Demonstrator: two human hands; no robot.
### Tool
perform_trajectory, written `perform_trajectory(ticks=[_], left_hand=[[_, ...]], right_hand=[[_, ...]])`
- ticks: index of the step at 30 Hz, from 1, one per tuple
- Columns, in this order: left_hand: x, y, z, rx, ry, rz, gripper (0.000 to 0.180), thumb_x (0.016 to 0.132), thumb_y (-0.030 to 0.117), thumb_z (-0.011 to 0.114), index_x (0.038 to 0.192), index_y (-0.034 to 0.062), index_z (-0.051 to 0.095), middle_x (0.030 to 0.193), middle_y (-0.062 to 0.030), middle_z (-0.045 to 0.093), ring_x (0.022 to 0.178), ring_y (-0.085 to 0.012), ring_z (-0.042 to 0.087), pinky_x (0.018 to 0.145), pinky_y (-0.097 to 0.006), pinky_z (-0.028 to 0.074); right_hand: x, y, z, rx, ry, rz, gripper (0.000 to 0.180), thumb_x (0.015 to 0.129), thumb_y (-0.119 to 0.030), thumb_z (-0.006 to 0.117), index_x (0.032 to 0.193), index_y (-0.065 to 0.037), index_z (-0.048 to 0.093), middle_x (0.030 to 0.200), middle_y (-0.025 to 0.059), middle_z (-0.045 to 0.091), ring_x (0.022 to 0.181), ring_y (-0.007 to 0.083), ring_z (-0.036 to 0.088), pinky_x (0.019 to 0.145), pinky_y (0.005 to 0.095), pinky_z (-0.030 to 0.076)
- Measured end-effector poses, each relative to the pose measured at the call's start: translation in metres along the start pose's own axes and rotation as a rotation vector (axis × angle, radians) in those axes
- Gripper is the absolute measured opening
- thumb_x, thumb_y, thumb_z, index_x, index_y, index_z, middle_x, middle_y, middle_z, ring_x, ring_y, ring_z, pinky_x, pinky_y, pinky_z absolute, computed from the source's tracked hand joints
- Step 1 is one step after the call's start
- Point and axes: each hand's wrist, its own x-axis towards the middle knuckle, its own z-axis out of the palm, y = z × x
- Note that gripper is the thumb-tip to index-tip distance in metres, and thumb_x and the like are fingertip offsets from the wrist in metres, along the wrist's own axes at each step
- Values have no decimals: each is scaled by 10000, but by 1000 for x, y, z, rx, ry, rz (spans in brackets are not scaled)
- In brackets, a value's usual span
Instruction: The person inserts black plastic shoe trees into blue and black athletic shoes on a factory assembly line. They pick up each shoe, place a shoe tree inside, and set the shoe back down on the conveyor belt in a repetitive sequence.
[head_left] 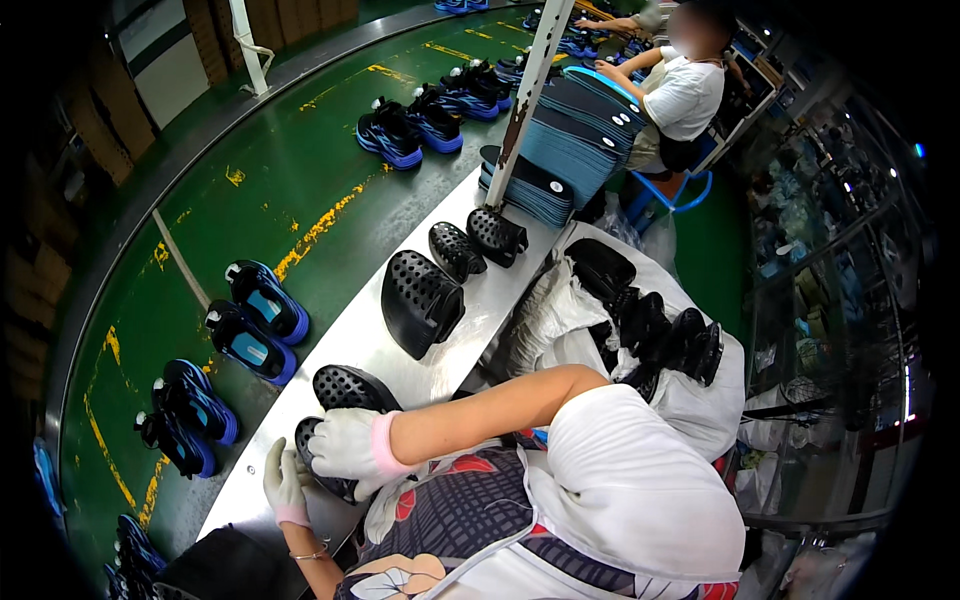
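Both my hands wear pale gloves with pink cuffs. My right hand [345, 450] is closed over a black perforated plastic shoe insert [307, 432] on the metal ledge, covering much of it. Another black insert with round holes [350, 388] lies just beyond that hand. Beside the held insert, my left hand [285, 482] is raised with its fingers stretched out and nothing in it. Farther up the ledge lie a large black perforated insert [420, 300] and two smaller ones, the nearer small insert [456, 250] and the farther small insert [497, 236].
Pairs of black and blue sneakers [250, 340] stand on the green conveyor [330, 270]. Stacked insoles [575, 150] sit beyond a worn white post [520, 110]. A white sack [550, 320] holds several black inserts [650, 330] at my right. A co-worker [680, 90] is at the far end.
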Motion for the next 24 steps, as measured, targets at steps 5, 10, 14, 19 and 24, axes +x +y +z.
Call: perform_trajectory(ticks=[5, 10, 14, 19, 24], left_hand=[[12, 4, -10, 53, 144, 153, 392, 959, 188, 522, 1301, -3, 519, 1016, -92, 587, 663, -92, 547, 541, -206, 444], [11, 44, -18, 20, 249, 317, 381, 972, 172, 504, 1294, -29, 514, 1024, -87, 586, 709, -81, 549, 548, -193, 444], [3, 78, -22, -492, -73, 280, 550, 1002, 332, 468, 1366, -74, 393, 1043, -114, 587, 833, -156, 586, 710, -248, 493], [-38, 143, 23, -793, -415, 126, 759, 968, 593, 318, 1405, -26, 363, 1173, -142, 597, 1066, -242, 573, 966, -379, 444], [-20, 136, 25, -864, -344, 199, 500, 985, 460, 434, 1273, 53, 463, 1024, -88, 610, 930, -192, 591, 838, -324, 491]], right_hand=[[-2, 1, -9, 46, 63, -7, 473, 605, -419, 779, 860, -48, 634, 898, 100, 613, 892, 255, 595, 769, 359, 457], [-4, 2, -13, 51, -14, 5, 517, 615, -412, 787, 910, -16, 637, 938, 130, 624, 940, 273, 599, 806, 379, 480], [-5, -2, -32, 125, 304, -57, 509, 605, -407, 801, 883, -22, 616, 918, 125, 607, 924, 289, 589, 803, 382, 471], [20, -4, -43, 119, 562, -265, 480, 561, -335, 813, 853, -38, 575, 895, 111, 559, 875, 304, 554, 763, 405, 463], [15, -1, -42, 268, 531, -18, 479, 660, -284, 743, 1036, -48, 562, 992, 138, 570, 903, 331, 584, 764, 426, 494]])
